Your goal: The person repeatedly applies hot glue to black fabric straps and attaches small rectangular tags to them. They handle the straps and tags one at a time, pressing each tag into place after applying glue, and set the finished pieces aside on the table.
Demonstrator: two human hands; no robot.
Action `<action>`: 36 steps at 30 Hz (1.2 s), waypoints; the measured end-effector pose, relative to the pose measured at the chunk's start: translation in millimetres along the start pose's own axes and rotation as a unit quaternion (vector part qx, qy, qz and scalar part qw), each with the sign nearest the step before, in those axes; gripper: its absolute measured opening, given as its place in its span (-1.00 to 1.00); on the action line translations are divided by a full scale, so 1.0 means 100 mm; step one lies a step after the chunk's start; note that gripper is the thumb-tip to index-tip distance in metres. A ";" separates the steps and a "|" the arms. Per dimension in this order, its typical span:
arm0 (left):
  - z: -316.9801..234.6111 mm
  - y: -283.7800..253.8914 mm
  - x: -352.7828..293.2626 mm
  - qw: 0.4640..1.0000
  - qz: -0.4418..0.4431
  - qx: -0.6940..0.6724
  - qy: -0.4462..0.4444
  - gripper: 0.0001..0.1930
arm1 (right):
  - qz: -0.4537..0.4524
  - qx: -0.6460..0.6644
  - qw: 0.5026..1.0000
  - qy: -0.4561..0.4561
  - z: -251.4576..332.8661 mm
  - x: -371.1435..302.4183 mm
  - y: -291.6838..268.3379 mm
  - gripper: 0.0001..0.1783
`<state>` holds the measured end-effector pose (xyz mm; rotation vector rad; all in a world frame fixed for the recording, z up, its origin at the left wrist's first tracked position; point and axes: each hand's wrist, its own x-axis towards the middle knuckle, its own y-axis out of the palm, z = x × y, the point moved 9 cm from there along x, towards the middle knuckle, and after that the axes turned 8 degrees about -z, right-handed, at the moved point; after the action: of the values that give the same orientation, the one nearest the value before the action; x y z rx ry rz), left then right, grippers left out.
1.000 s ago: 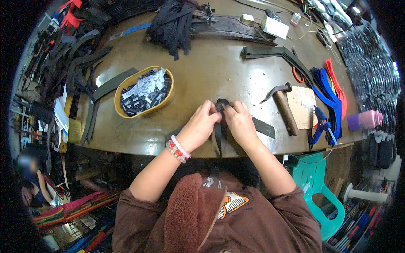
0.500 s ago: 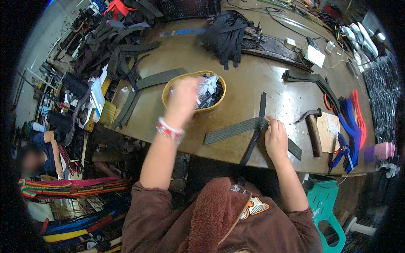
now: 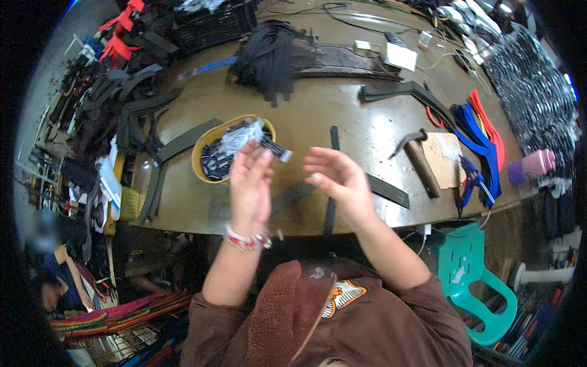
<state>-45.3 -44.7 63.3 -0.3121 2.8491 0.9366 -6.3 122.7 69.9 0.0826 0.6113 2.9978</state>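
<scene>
My left hand (image 3: 251,180) is raised beside the yellow oval tub (image 3: 199,164), its thumb and fingers pinched on a small black-and-white label (image 3: 276,148). Many loose labels (image 3: 229,147) fill the tub. My right hand (image 3: 342,183) hovers to the right of it, fingers stretched out and thumb apart, with nothing seen in them. Below and behind that hand, a narrow black strap (image 3: 334,137) lies crossed over a wide dark webbing strip (image 3: 388,191) on the table. My right hand hides part of both.
A hammer (image 3: 422,166) lies by a wooden board (image 3: 443,159) on the right, near a blue glue gun (image 3: 471,177), blue straps (image 3: 485,150) and a pink bottle (image 3: 532,166). Black straps (image 3: 266,58) are heaped at the back. A green plastic chair (image 3: 461,269) stands at lower right.
My left hand has come out of the tub with a label. My right hand has let go of the crossed straps and lifted, opening its fingers. The view has shifted.
</scene>
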 end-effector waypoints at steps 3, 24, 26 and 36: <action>0.36 0.30 -0.35 0.996 0.072 -0.052 0.000 -0.74 | -0.018 0.120 0.992 0.028 0.07 0.01 0.11 -0.76; 0.46 0.74 -0.77 0.968 0.188 0.154 0.063 -0.87 | -0.076 -0.042 0.996 -0.026 0.37 -0.54 -0.63 -0.82; 0.46 0.73 -0.78 0.967 0.185 0.161 0.067 -0.86 | -0.068 -0.060 0.996 -0.023 0.36 -0.54 -0.61 -0.83; 0.60 0.64 -0.70 0.957 0.222 0.185 0.000 -0.85 | -0.119 -0.155 0.981 -0.018 0.25 -0.61 -1.07 -0.87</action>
<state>11.0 52.4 64.3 0.3801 3.0675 0.4252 63.1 225.5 48.8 0.0390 0.1335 2.8095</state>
